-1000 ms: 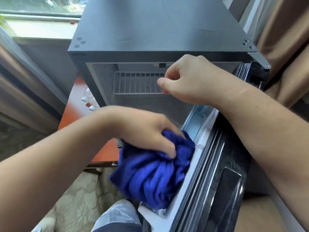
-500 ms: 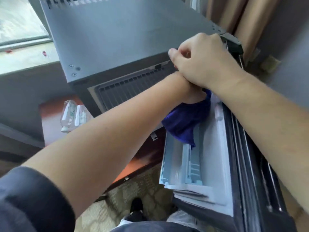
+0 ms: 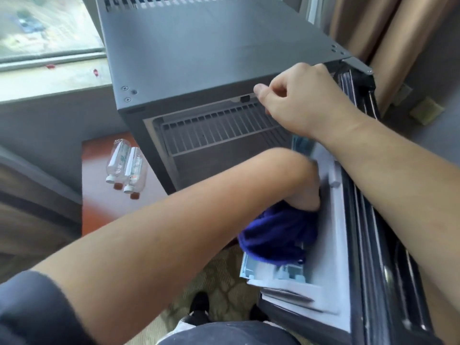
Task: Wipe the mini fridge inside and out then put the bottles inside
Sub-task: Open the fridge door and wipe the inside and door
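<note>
Under the window [image 3: 37, 26] at left, clear bottles [image 3: 125, 168] lie side by side, touching, on the red-brown table [image 3: 99, 220], caps toward you, just beside the mini fridge [image 3: 211, 58] and outside it. The dark grey fridge stands open, its wire shelf [image 3: 219, 130] showing high in the cavity. Your left hand [image 3: 302, 192] reaches in from lower left and grips a bunched blue cloth [image 3: 278, 235], pressing it against the white inner lining of the open door [image 3: 336, 245], just above the door's pale rack. Your right hand [image 3: 301, 100] sits at the fridge's top front edge near the hinge corner, fingers curled and thumb out; you cannot tell whether it holds anything. Tan curtains [image 3: 373, 33] hang at far right
</note>
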`<state>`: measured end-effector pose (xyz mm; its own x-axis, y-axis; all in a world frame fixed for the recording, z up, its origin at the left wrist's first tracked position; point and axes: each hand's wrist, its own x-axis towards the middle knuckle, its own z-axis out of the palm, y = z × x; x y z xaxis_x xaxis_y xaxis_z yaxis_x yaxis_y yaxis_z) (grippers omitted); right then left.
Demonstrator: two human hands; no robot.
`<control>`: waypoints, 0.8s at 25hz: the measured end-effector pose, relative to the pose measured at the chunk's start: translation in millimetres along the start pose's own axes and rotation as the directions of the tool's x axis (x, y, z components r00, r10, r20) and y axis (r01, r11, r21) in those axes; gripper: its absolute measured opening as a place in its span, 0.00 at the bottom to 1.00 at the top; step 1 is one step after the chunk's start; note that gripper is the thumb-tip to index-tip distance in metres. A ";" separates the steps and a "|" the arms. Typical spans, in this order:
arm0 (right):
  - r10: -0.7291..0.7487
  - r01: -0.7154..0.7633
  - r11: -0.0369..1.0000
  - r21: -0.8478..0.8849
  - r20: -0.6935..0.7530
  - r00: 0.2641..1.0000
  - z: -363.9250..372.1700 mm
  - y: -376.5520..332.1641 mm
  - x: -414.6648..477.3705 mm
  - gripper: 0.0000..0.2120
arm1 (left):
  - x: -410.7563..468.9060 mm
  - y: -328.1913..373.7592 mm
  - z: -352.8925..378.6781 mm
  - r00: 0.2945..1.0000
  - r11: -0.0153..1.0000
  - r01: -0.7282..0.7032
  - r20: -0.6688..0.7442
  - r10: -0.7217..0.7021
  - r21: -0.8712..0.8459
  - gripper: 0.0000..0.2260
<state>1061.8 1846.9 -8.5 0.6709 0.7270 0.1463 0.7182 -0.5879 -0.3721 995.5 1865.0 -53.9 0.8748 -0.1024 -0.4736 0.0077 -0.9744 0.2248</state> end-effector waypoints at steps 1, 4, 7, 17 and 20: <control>-0.021 0.021 1.000 0.009 0.003 1.000 -0.2 0.1 -1.1 0.26 | -9.7 6.8 9.5 0.999 0.999 0.047 0.001 -0.047 -0.004 0.15; -0.111 0.111 0.993 0.030 0.024 0.993 0.4 -3.3 -7.3 0.28 | -31.5 14.6 19.6 0.996 0.988 0.092 0.028 -0.089 -0.128 0.16; -0.178 0.177 0.984 0.032 0.039 0.983 1.6 -6.7 -9.5 0.28 | -36.4 -1.9 9.9 0.990 0.948 0.128 0.091 -0.106 -0.290 0.09; -0.414 0.401 0.907 0.130 0.092 0.906 -19.4 -25.1 -30.0 0.27 | -103.0 -47.3 28.1 0.933 0.635 0.023 -0.212 -0.291 -0.772 0.13; -0.421 0.419 0.904 0.081 0.327 0.846 -10.6 -26.7 -37.7 0.24 | -89.9 -27.6 51.3 0.983 0.714 0.117 -0.021 -0.182 -0.691 0.19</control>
<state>1019.3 1831.4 5.7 0.2047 0.9786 -0.0196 0.9157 -0.1986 -0.3495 891.8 1890.8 -61.2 0.8687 0.0804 -0.4887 0.4425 -0.5692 0.6930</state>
